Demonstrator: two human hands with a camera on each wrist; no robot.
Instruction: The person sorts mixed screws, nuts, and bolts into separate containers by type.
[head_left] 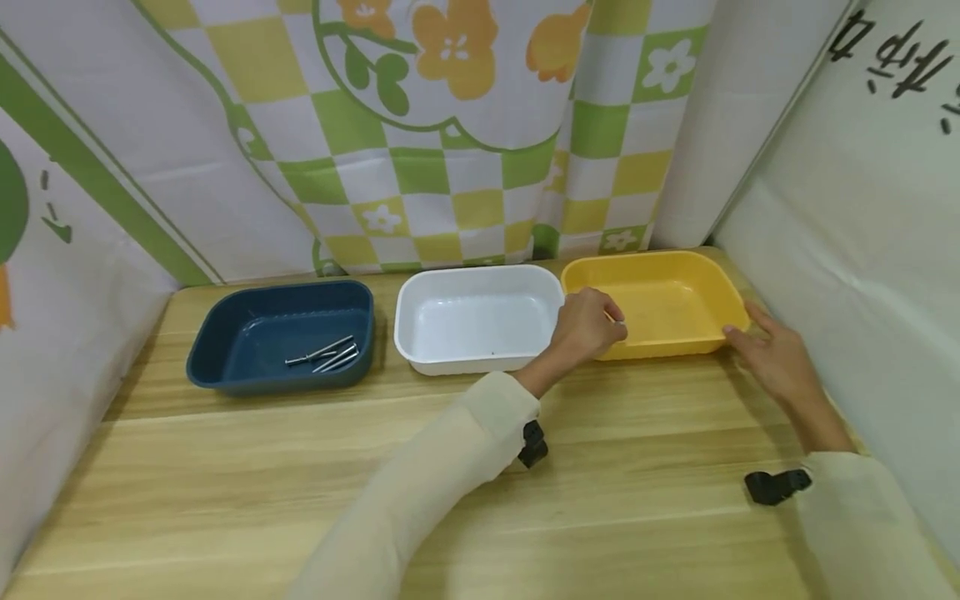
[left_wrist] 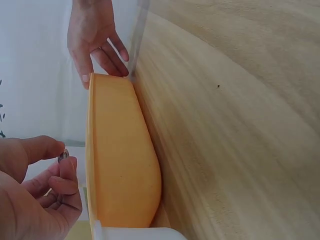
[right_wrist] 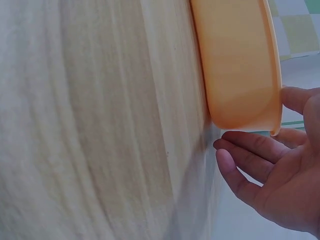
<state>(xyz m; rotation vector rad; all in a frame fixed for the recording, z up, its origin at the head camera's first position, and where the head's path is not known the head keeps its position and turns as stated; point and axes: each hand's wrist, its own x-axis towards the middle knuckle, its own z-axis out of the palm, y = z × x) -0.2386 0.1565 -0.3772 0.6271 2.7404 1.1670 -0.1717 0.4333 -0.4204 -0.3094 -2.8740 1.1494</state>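
Note:
In the head view my left hand (head_left: 587,323) is over the left part of the yellow tray (head_left: 681,346), near the white tray's right end. Between thumb and fingertip it pinches a small silver metal screw (left_wrist: 63,156); the fingers hide most of it. My right hand (head_left: 780,360) is at the yellow tray's right end and touches the rim, its fingers fairly straight outside the wall. The blue tray (head_left: 217,367) at the left holds several silver screws (head_left: 335,358) lying loose. Between them stands the white tray (head_left: 480,367), with a tiny dark speck inside.
All three trays stand in a row on the wood-grain table (head_left: 360,483), along its back edge. A checked, flowered curtain (head_left: 480,167) hangs behind them. White walls close in the left and right sides. Black devices (head_left: 776,486) are worn at both wrists.

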